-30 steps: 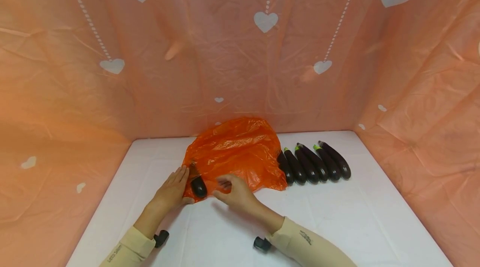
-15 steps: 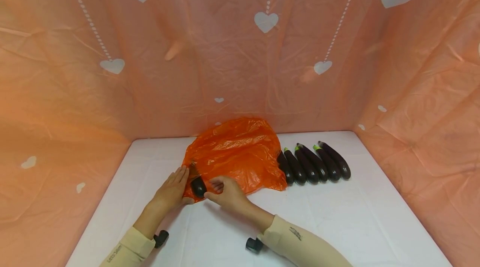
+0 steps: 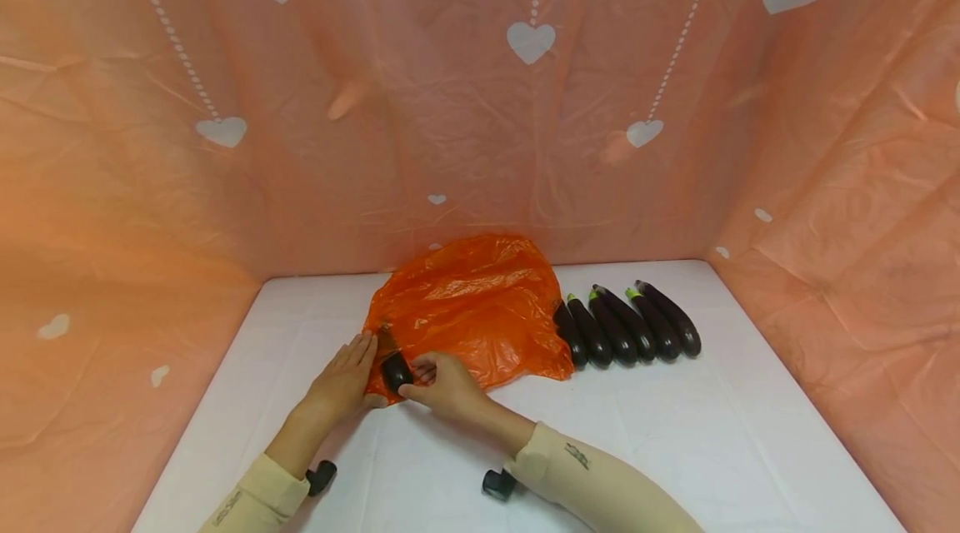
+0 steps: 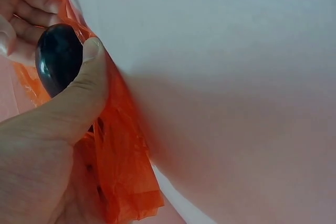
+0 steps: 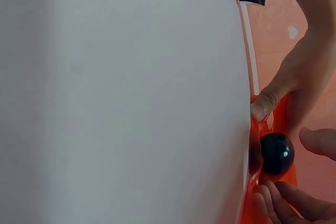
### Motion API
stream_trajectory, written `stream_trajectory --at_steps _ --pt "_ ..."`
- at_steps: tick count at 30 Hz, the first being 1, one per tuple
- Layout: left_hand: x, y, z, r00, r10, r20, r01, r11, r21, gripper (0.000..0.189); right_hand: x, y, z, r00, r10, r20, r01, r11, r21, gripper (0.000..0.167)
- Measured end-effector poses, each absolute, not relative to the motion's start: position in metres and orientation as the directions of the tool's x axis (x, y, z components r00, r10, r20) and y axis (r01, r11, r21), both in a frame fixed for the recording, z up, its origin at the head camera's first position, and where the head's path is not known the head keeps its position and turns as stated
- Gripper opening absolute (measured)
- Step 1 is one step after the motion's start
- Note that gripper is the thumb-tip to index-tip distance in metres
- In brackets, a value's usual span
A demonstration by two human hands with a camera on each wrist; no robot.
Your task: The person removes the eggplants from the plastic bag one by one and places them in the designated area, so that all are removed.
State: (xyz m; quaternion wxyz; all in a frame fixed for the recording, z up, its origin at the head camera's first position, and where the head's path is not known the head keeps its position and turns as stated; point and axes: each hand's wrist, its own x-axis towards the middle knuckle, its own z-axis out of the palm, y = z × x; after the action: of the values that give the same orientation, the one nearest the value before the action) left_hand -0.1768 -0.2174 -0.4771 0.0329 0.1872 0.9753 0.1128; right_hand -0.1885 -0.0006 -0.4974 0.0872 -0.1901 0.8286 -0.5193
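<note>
An orange plastic bag (image 3: 472, 291) lies at the back middle of the white table. One dark eggplant (image 3: 396, 372) pokes its rounded end out at the bag's near left, the rest hidden in the film. My left hand (image 3: 341, 379) rests along the bag's left edge with straight fingers; its thumb (image 4: 86, 72) presses the bag's rim beside the eggplant. Around the eggplant's other side is my right hand (image 3: 450, 390). In the right wrist view its thumb stands apart from the eggplant, and its bent fingers (image 5: 286, 200) are close below.
Several eggplants (image 3: 618, 329) lie side by side on the table (image 3: 675, 441), right of the bag; the leftmost is partly covered by it. An orange curtain with white hearts (image 3: 480, 141) stands behind and at both sides. Black wrist cameras (image 3: 497, 485) hang under the sleeves.
My right hand has moved left, from beside the eggplant up close to its rounded end. The left hand, the bag and the row of eggplants look the same.
</note>
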Motion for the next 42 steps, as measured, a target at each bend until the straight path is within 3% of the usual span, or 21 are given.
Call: stream_trajectory --at_steps 19,29,42 --pt "-0.177 -0.218 -0.478 -0.925 0.381 -0.01 0.37 0.903 0.218 0.101 -0.198 -0.011 -0.498 -0.92 -0.392 0.008 -0.202 0.455 -0.867 0.047" --pt "-0.178 -0.217 -0.478 -0.928 0.37 -0.029 0.354 0.907 0.229 0.101 -0.201 -0.013 -0.499 -0.912 -0.41 0.005 -0.215 0.468 -0.857 0.035" --pt "-0.177 -0.218 -0.478 -0.928 0.374 -0.008 0.363 0.906 0.218 0.102 -0.201 -0.011 -0.498 -0.914 -0.404 -0.028 -0.18 0.468 -0.865 0.035"
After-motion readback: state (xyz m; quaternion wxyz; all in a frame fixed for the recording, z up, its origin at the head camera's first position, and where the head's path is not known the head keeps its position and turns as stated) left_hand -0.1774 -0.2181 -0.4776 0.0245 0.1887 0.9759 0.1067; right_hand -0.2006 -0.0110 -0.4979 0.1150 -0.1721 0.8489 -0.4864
